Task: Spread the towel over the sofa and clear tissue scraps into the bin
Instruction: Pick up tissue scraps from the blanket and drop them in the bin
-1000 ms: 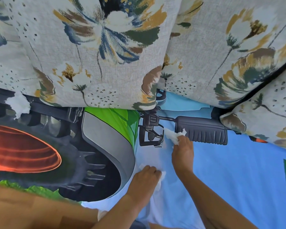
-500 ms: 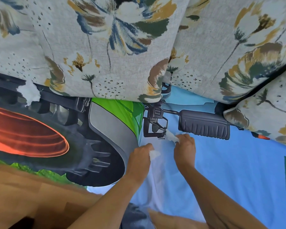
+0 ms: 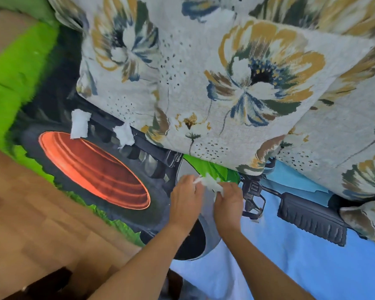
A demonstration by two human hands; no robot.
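Hands came together: left hand (image 3: 185, 197) and right hand (image 3: 228, 204), grips clamped on tissue wad (image 3: 210, 184), consolidating it; scraps (image 3: 79, 124) remain near towel (image 3: 95, 169) back edge.

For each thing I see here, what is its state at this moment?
Towel, spread out flat.
Tissue wad, held between both hands.
Left hand, grips the wad.
Right hand, grips the wad.
Left scrap, loose on the towel.
Right scrap, loose on the towel.
Cushions, upright on the towel.

Bright, even daylight; soft motion blur (edges warped).
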